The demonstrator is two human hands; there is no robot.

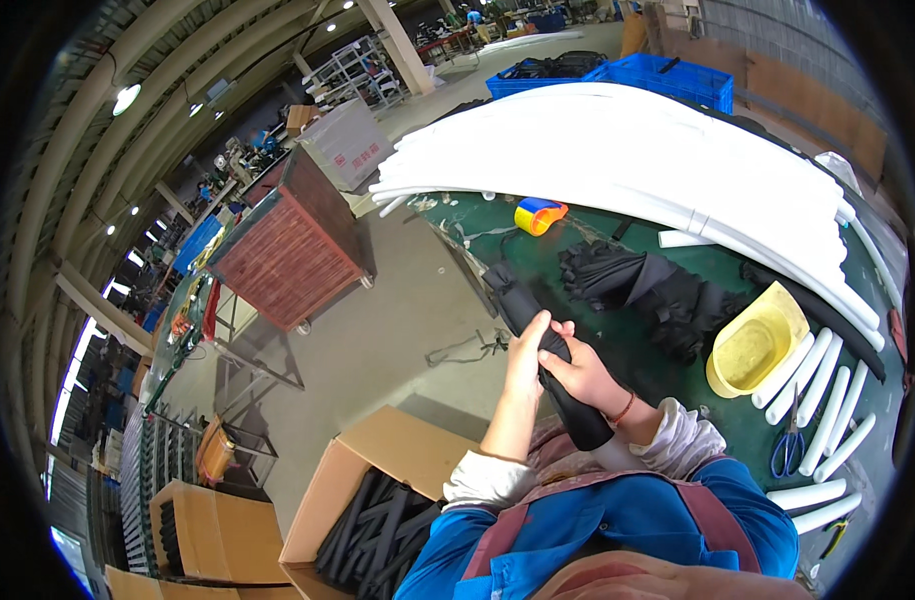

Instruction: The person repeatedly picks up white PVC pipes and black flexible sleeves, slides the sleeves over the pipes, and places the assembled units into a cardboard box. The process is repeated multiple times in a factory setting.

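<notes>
Both my hands are closed round a long black fabric-covered tube [575, 412], which slants from the table edge towards my chest. My left hand [524, 362] wraps its left side near the middle. Against it, my right hand [583, 374] grips from the right, thumb along the tube. The tube's far end looks loose and creased, and its near end is rounder and smoother. Just beyond my right hand, a heap of black fabric sleeves [657, 290] lies on the green table [577, 335]. Whether a core fills the whole tube I cannot tell.
A big stack of white foam tubes [617, 140] covers the table's far side. Tape [539, 215], a yellow scoop-like container [755, 345], blue-handled scissors [788, 450] and short white tubes [823, 420] lie around. At lower left, a cardboard box [402, 440] holds black tubes [377, 535].
</notes>
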